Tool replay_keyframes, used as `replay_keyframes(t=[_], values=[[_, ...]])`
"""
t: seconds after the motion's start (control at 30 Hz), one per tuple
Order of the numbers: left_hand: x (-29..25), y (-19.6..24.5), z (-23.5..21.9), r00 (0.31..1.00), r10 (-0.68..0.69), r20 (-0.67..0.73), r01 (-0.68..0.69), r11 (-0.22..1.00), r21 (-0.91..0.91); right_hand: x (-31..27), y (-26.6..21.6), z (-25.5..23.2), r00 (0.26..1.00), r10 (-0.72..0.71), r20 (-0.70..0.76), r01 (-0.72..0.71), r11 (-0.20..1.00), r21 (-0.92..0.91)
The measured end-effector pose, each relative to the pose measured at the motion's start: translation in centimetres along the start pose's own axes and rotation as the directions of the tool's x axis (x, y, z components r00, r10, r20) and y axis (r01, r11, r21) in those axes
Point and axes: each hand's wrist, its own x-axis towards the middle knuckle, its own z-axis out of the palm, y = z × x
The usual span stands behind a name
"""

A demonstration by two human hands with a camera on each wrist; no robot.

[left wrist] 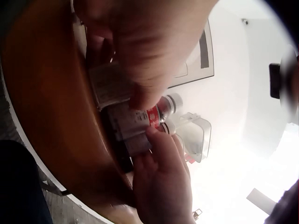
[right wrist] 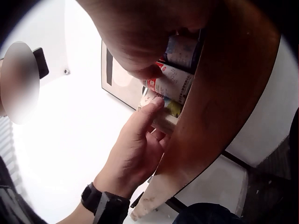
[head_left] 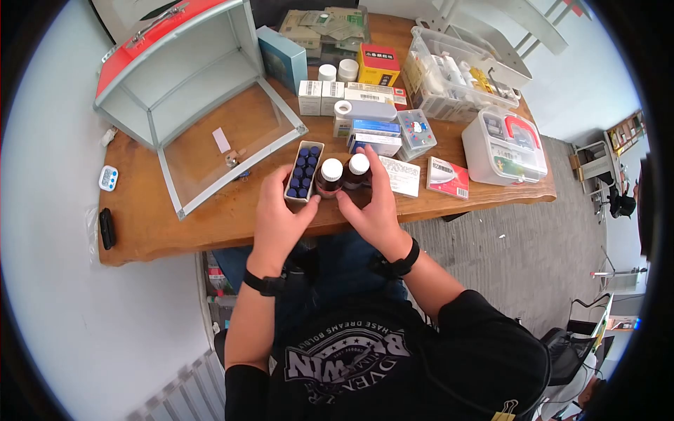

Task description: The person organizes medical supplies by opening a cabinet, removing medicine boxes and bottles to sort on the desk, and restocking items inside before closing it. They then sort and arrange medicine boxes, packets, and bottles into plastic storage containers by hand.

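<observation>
A narrow open carton (right wrist: 164,123) near the table's front edge holds rows of blue-capped vials (head_left: 304,168). My left hand (head_left: 275,212) grips it, fingers along its left side and thumb at its front corner. Right beside it stand two brown bottles with white caps, a nearer one (head_left: 327,186) and a right one (head_left: 353,179). Curled about the bottles' right side, my right hand (head_left: 372,205) holds them against the carton, its thumb on the nearer bottle's red-and-white label (left wrist: 152,116). The right fingertips are partly hidden behind the right bottle.
An open clear case with a red top (head_left: 196,63) stands at the back left. Medicine boxes (head_left: 375,133) crowd the middle. Two clear plastic bins, one large (head_left: 449,105) and one with a red handle (head_left: 502,158), stand right. A white timer (head_left: 108,178) lies far left.
</observation>
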Motion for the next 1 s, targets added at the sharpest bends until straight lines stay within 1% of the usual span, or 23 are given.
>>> replay_keyframes(t=[0.03, 0.1, 0.13, 0.27, 0.33, 0.37, 0.4, 0.43, 0.5, 0.6, 0.67, 0.7, 0.77, 0.8, 0.83, 0.9, 0.93, 1.0], values=[[0.1, -0.1, -0.5, 1.000, -0.013, -0.001, 0.013, 1.000, 0.003, 0.1, -0.1, 0.0, 1.000, 0.007, -0.001, -0.007, 1.000, 0.020], [0.4, -0.6, -1.4, 0.998, 0.054, 0.044, -0.057, 0.996, 0.073, 0.2, 0.0, 0.3, 1.000, 0.014, 0.007, -0.015, 0.999, 0.051], [0.3, -1.0, -1.5, 0.997, 0.068, 0.035, -0.070, 0.996, 0.062, 0.2, 0.1, 0.2, 1.000, 0.023, 0.014, -0.024, 0.998, 0.057], [-0.5, -1.7, -1.5, 0.999, 0.043, 0.006, -0.043, 0.998, 0.043, 0.0, 0.3, 0.5, 0.999, 0.042, 0.010, -0.043, 0.997, 0.065], [-0.6, -2.0, -1.2, 0.990, 0.039, -0.138, -0.030, 0.997, 0.065, 0.1, 0.2, 0.4, 0.999, 0.043, -0.001, -0.043, 0.997, 0.060], [-0.7, -2.4, -1.1, 0.990, 0.037, -0.137, -0.029, 0.997, 0.065, 0.2, 0.2, 0.3, 1.000, 0.013, 0.006, -0.013, 1.000, 0.027], [-0.6, -2.7, -1.2, 0.983, 0.022, -0.183, -0.015, 0.999, 0.038, 0.2, 0.1, 0.2, 1.000, -0.014, 0.013, 0.014, 1.000, -0.007], [-0.6, -2.9, -1.2, 0.974, 0.006, -0.228, -0.004, 1.000, 0.011, 0.3, 0.0, 0.1, 1.000, -0.010, 0.013, 0.010, 1.000, -0.007], [-0.7, -3.1, -1.3, 0.973, 0.011, -0.230, -0.004, 0.999, 0.034, 0.3, -0.2, 0.0, 0.999, -0.036, 0.026, 0.037, 0.998, -0.046], [-0.8, -3.4, -1.5, 0.980, -0.019, -0.199, 0.017, 1.000, -0.014, 0.3, -0.2, 0.2, 1.000, -0.021, 0.019, 0.022, 0.999, -0.045], [-0.9, -3.1, -1.4, 0.986, -0.066, -0.153, 0.047, 0.991, -0.128, 0.2, -0.1, 0.2, 0.999, -0.031, 0.011, 0.032, 0.999, -0.043], [-0.9, -2.8, -1.4, 0.985, -0.068, -0.160, 0.048, 0.991, -0.125, 0.2, -0.2, 0.3, 0.999, -0.043, 0.001, 0.043, 0.998, -0.040], [-0.6, -2.1, -1.4, 0.992, 0.026, -0.122, -0.025, 1.000, 0.010, 0.2, -0.1, 0.5, 0.999, -0.031, -0.008, 0.031, 0.999, -0.011], [-0.2, -1.9, -1.5, 0.985, 0.132, -0.110, -0.108, 0.973, 0.202, 0.1, 0.0, 0.6, 1.000, -0.008, -0.020, 0.009, 1.000, 0.013], [0.0, -1.7, -1.7, 0.979, 0.184, -0.091, -0.149, 0.943, 0.298, 0.1, 0.0, 0.7, 1.000, -0.002, -0.022, 0.003, 1.000, 0.023], [0.1, -1.1, -2.4, 1.000, 0.000, -0.002, 0.001, 0.987, 0.161, -0.1, 0.2, 0.7, 1.000, 0.004, -0.020, -0.004, 1.000, 0.031], [0.3, 0.2, -3.2, 0.999, -0.042, 0.021, 0.039, 0.991, 0.129, 0.0, 0.1, 0.6, 1.000, 0.008, -0.013, -0.008, 1.000, -0.003], [0.3, 1.8, -5.4, 0.999, -0.051, -0.005, 0.051, 0.982, 0.184, 0.1, -0.1, 0.5, 1.000, -0.016, -0.011, 0.016, 1.000, -0.007]])
